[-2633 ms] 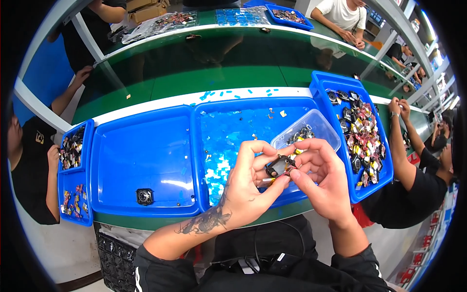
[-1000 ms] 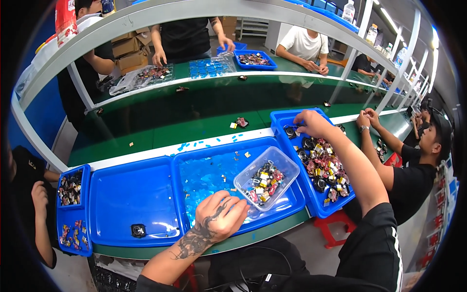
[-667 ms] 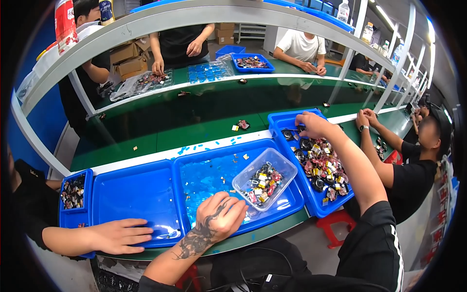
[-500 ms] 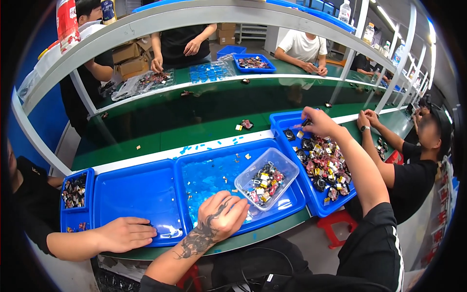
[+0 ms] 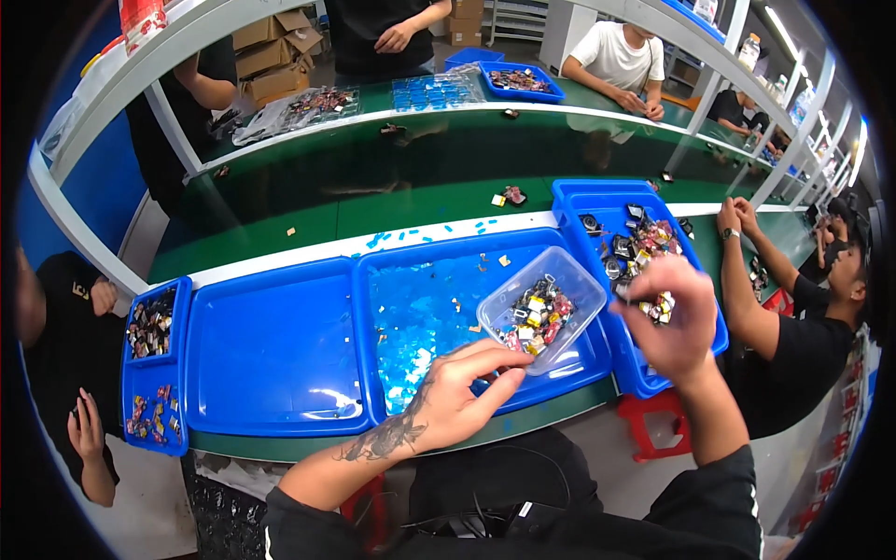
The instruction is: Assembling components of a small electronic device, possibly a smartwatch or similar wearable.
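Observation:
My left hand [image 5: 467, 387], with a tattooed forearm, is at the near-left edge of a clear plastic container [image 5: 586, 322]. Its fingers are stretched out and its thumb stands apart, with nothing visible between them. Inside the container lie small parts in black, white, yellow and red. My right hand [image 5: 677, 317] is over the right-hand blue tray [image 5: 574, 201], smeared by motion, so I cannot make out whether its fingers hold anything. Beneath and around it is a heap of small electronic parts [image 5: 644, 245]. The clear container stands on a blue tray [image 5: 411, 266] scattered with blue film pieces.
Left of that, a shallow blue tray [image 5: 271, 345] sits beside a narrow blue bin [image 5: 154, 401] of parts. A co-worker's hand [image 5: 86, 425] is at the far left. White frame rails [image 5: 392, 124] cross above the green bench [image 5: 327, 210]. A red stool [image 5: 658, 429] stands below.
My right hand has come nearer, from the tray's far end. My left hand has unfolded its fingers by the container. The co-worker's hand has left the shallow tray. The whole view has shifted.

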A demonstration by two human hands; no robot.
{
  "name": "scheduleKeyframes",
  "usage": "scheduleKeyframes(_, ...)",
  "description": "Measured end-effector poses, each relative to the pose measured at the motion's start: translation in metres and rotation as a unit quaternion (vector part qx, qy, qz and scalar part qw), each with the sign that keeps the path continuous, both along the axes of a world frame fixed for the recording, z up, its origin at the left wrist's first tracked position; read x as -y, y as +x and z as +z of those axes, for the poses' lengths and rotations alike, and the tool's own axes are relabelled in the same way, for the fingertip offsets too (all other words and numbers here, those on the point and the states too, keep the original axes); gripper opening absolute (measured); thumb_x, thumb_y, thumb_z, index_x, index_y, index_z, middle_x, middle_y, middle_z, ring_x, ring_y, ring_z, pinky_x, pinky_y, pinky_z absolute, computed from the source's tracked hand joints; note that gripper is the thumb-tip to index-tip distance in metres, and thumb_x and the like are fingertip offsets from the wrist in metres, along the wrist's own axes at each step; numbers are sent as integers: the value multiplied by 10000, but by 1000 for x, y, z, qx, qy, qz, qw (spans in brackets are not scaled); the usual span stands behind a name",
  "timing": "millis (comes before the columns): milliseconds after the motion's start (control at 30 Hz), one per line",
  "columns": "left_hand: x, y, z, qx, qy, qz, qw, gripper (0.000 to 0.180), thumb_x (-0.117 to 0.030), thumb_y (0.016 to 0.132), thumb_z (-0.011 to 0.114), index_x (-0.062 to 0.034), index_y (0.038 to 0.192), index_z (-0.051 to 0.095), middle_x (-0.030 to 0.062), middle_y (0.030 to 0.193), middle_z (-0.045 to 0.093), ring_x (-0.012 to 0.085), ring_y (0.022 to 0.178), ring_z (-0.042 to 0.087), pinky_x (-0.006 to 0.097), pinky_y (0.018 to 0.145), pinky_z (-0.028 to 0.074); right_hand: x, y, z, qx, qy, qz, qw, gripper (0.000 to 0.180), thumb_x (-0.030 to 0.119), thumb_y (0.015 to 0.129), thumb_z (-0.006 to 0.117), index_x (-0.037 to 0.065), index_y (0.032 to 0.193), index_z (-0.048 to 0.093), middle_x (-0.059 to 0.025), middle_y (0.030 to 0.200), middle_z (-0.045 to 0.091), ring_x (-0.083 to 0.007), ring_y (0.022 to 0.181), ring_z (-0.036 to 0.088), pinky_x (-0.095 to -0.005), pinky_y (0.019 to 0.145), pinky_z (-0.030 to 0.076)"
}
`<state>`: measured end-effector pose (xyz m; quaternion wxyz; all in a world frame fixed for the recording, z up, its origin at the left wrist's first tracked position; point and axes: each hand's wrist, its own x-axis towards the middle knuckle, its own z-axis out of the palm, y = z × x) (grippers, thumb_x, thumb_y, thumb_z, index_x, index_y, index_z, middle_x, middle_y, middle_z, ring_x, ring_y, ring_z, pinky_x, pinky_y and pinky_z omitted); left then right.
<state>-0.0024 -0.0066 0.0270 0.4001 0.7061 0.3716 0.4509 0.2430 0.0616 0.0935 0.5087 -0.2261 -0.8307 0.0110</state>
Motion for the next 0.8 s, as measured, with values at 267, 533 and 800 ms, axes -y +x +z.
scheduleKeyframes(267, -2, 3, -1, 278, -375, -226, 855, 441, -232, 997, 500, 45, 1338, 474, 171, 1224, 584, 191, 886, 661, 315, 710, 588, 51, -28, -47, 93, 94, 104, 986, 205, 113, 756, 687, 114, 928, 575, -33, 948, 712, -180, 919, 623, -410, 854, 442)
scheduleKeyframes(533, -3, 12, -3, 304, -335, -109, 885, 364, 14, 882, 605, 33, 1242, 556, 158, 1076, 656, 187, 900, 670, 283, 723, 586, 58, -38, -56, -27, -113, -8, 993, 375, -60, 657, 758, 38, 978, 588, -116, 952, 609, -270, 878, 594, -359, 722, 494)
scheduleKeyframes(800, -4, -4, -16, 321, -328, 26, 888, 222, 50, 872, 606, 53, 1093, 576, 163, 1043, 649, 227, 918, 677, 309, 764, 590, 28, 12, -22, 130, -302, -49, 943, 130, 52, 778, 714, 11, 894, 671, -116, 805, 665, -237, 688, 643, -322, 646, 515)
